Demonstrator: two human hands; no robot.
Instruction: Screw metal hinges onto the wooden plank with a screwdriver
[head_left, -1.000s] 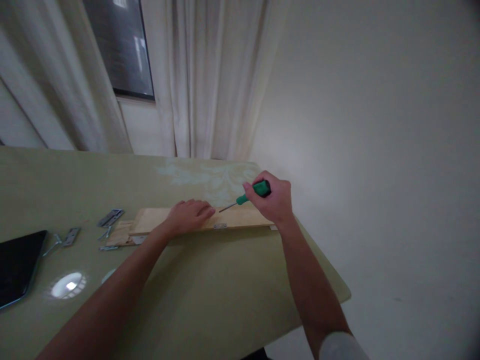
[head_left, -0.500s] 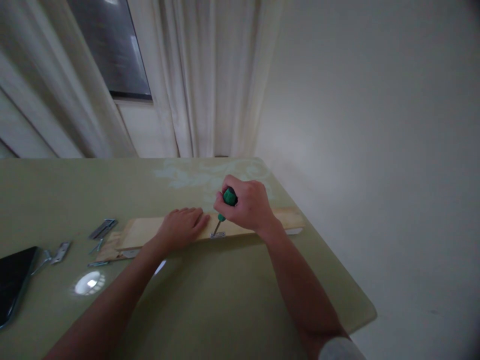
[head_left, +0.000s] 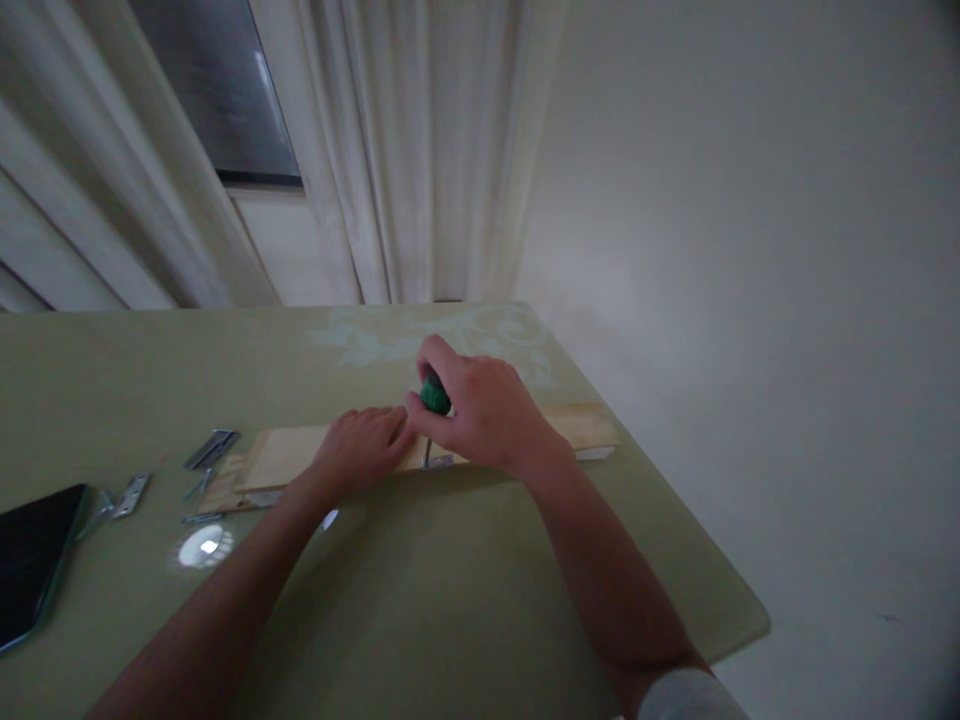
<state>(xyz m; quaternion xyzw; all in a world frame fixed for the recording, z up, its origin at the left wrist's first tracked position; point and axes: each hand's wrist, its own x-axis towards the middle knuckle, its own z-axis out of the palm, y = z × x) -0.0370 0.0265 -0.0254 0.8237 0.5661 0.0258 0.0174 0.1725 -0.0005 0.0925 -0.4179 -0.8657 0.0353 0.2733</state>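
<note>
My right hand (head_left: 480,405) is closed around the green handle of a screwdriver (head_left: 435,394). Its shaft points down to a small metal plate (head_left: 442,461) at the near edge of a pale wooden board (head_left: 289,452). A screw under the tip is too small to make out. Pressed flat on the board, left of the screwdriver, is my left hand (head_left: 365,440), fingers stretched out. Another wooden piece (head_left: 223,490) lies beneath the board, its left end sticking out.
Left of the boards lie metal hinges (head_left: 212,450), thin screws (head_left: 202,518) and another metal plate (head_left: 132,496). A dark phone or tablet (head_left: 41,560) rests at the left of the green table (head_left: 435,620). Curtains and a wall stand behind and to the right.
My right hand and the screwdriver have shifted slightly left, and the shaft now stands more upright over the metal plate. My left hand stays on the board. The view has moved a little.
</note>
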